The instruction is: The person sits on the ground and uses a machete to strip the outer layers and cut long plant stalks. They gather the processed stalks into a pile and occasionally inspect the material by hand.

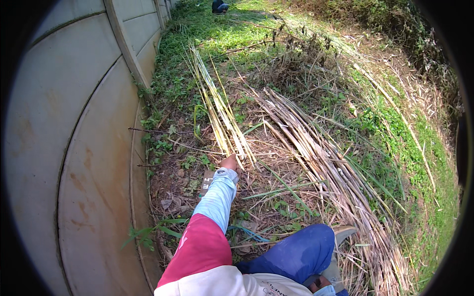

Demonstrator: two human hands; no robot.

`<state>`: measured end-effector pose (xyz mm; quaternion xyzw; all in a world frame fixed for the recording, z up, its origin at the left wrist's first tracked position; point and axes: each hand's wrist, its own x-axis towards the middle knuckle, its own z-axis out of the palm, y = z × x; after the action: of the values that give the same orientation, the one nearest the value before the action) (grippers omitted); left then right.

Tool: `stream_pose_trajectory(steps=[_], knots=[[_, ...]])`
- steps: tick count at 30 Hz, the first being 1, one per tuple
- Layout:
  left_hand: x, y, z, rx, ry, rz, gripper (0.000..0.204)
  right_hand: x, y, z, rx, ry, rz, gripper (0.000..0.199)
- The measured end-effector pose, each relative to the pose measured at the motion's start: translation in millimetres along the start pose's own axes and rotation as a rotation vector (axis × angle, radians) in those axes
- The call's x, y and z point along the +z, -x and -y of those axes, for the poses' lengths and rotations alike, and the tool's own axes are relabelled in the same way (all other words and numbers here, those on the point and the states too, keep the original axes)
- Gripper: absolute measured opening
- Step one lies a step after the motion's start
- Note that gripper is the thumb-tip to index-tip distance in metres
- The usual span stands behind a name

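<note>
My left arm, in a red and light blue sleeve, stretches forward over the ground. At its end my left hand (230,162) is closed at the near ends of a small bundle of yellow-green cane-like stalks (217,108). Part of its fingers is hidden by the hand itself. My right hand (322,283) is low by my bent leg in blue trousers (301,251), beside a dark thing too unclear to name; its fingers hardly show. To the right lies a larger pile of dry brown stalks (316,143), running down past my shoe (344,233).
A concrete panel wall (94,128) runs along the left. Dry twigs and brush (301,61) lie ahead, with a long single stalk (395,106) at the right. A blue strip (249,233) is near my knee. Another person (219,7) is far off at the top.
</note>
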<state>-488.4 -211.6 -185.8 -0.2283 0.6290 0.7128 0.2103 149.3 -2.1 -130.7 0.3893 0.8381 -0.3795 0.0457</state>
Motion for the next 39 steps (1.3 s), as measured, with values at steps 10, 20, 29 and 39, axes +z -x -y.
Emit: stream_pose_trajectory(steps=[10, 20, 29, 39], knots=[[40, 84, -20, 0.408, 0.211, 0.143, 0.035, 8, -2, -9, 0.023, 0.006, 0.0, 0.05], [42, 7, -37, 0.419, -0.095, -0.006, 0.03, 9, -13, -14, 0.005, 0.019, 0.028, 0.057], [1, 14, -50, 0.064, 0.168, 0.022, 0.019, 9, -16, -19, 0.017, 0.023, 0.028, 0.063], [-7, 42, -34, 0.054, 0.285, 0.174, 0.083, 11, -21, -33, -0.005, 0.031, 0.049, 0.071]])
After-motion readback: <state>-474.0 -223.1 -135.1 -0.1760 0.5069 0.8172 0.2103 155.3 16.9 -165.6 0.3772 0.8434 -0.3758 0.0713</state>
